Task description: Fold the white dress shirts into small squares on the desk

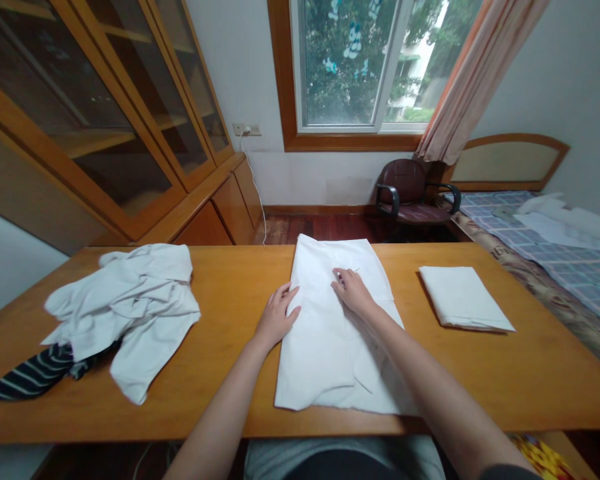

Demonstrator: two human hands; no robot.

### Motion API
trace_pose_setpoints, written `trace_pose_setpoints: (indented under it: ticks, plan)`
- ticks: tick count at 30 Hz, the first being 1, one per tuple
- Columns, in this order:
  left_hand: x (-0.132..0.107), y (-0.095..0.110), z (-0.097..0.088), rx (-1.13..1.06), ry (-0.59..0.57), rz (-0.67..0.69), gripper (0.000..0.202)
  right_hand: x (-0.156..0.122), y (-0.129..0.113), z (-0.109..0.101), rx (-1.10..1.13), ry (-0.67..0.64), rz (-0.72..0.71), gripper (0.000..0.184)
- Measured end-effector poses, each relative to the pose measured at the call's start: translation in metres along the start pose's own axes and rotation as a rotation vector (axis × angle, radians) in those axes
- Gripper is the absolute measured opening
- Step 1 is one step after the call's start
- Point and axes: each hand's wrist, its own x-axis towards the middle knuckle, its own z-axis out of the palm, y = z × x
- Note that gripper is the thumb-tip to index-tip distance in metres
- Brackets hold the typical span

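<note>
Touching the middle white cloth [323, 340] on the table [225, 293] are both hands [275, 317] [353, 291].

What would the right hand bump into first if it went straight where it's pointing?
Most likely more of the folded white cloth under the right hand, toward the cloth's far left corner, though depth there is hard to judge.

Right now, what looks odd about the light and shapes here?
Head view throughout: the window is bright; the glass-fronted cabinet leans, seemingly lens-stretched; the central white cloth shows no readable weave; the rightmost white cloth casts shadow along its left edge.
</note>
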Motion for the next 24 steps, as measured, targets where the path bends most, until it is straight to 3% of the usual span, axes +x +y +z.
trace_pose_setpoints:
  ticks: [3, 7, 11, 15, 20, 24]
  plan:
    - [-0.003, -0.002, 0.003, -0.072, 0.056, -0.145, 0.061, -0.018, 0.012, -0.011, -0.010, 0.030, -0.064, 0.034]
    - [-0.009, 0.001, -0.001, -0.139, 0.001, -0.314, 0.074, -0.049, 0.033, -0.030, -0.057, 0.049, -0.121, 0.027]
    - [-0.010, 0.013, -0.012, -0.077, -0.102, -0.398, 0.081, -0.081, 0.049, -0.042, -0.119, 0.021, -0.145, 0.030]
    - [-0.007, 0.019, -0.013, -0.086, -0.167, -0.402, 0.075, -0.101, 0.056, -0.041, -0.171, -0.007, -0.197, 0.038]
    - [-0.009, 0.014, -0.007, -0.323, -0.019, -0.378, 0.059, -0.099, 0.049, -0.033, -0.154, -0.051, -0.212, 0.042]
    - [-0.014, 0.004, -0.023, -0.390, 0.125, -0.367, 0.054, -0.090, 0.035, -0.030, -0.094, -0.099, -0.253, 0.042]
